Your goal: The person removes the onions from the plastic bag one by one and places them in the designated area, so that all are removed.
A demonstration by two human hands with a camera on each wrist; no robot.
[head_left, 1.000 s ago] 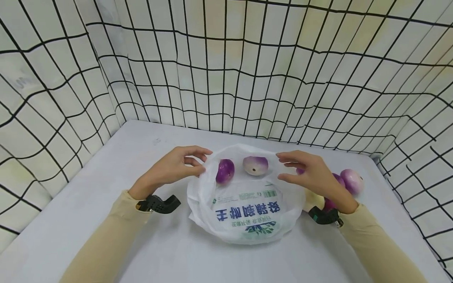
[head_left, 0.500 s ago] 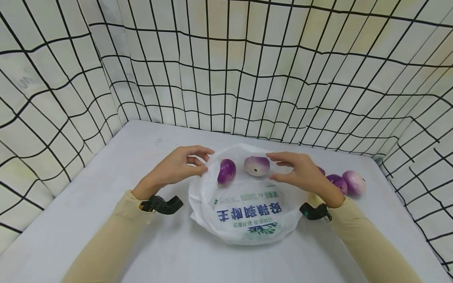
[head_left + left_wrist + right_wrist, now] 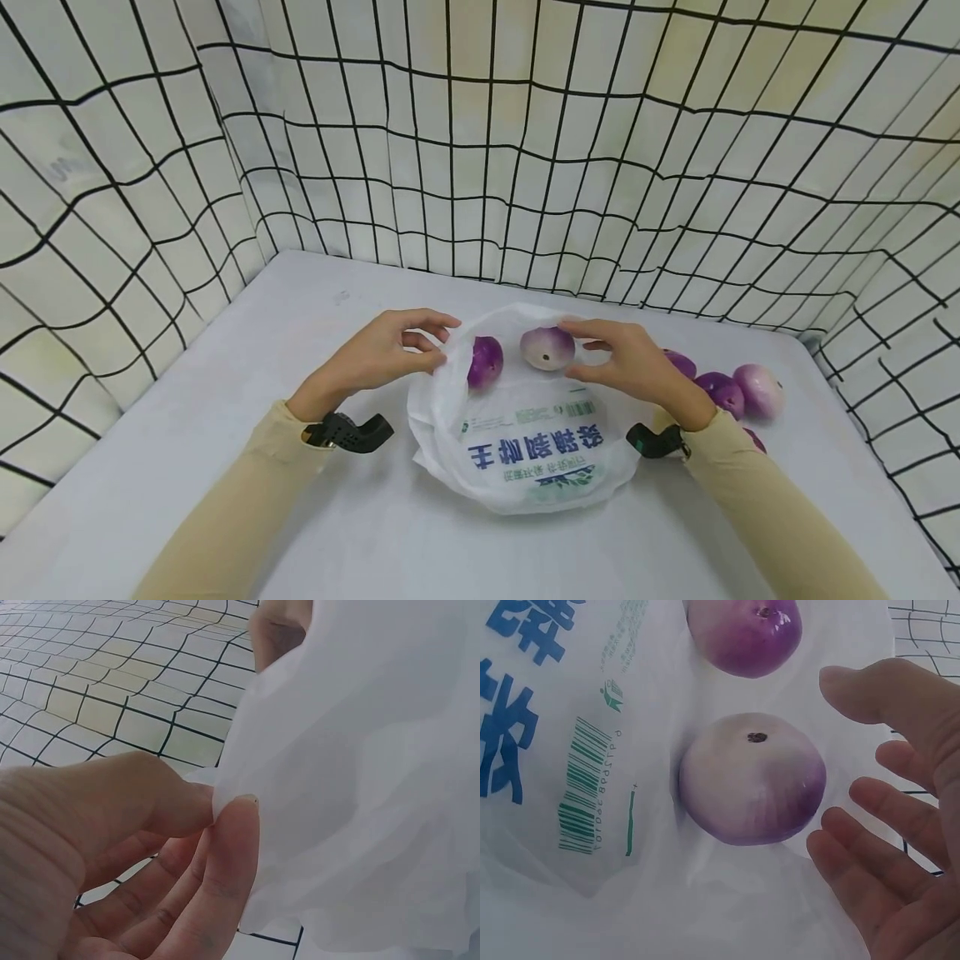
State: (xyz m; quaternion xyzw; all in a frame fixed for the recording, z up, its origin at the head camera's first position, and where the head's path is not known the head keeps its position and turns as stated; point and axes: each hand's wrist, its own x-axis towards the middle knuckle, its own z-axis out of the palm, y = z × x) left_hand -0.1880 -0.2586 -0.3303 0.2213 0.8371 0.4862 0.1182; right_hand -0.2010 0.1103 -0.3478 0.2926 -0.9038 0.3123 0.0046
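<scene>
A white plastic bag point(image 3: 442, 433) with blue and green print lies on the table with its mouth spread. My left hand point(image 3: 390, 354) pinches the left rim of the bag between thumb and fingers; the left wrist view shows the thin plastic caught there. Inside the bag are a dark purple onion point(image 3: 486, 362) and a purple-and-white onion point(image 3: 547, 348), side by side. My right hand point(image 3: 630, 358) is over the bag's right side, beside the paler onion. In the right wrist view its fingers point(image 3: 870, 889) are spread, with a gap between them and that onion.
Right of the bag, beyond my right forearm, lie a pink-white onion point(image 3: 759, 392), a purple onion point(image 3: 722, 395) and another partly hidden one point(image 3: 680, 362). A yellowish object point(image 3: 662, 419) shows behind my right wrist. Black netting point(image 3: 480, 150) over pale walls surrounds the white table point(image 3: 345, 533).
My right hand has moved left, from the bag's right rim to beside the paler onion. My left hand keeps its hold on the rim. The view has shifted slightly.
</scene>
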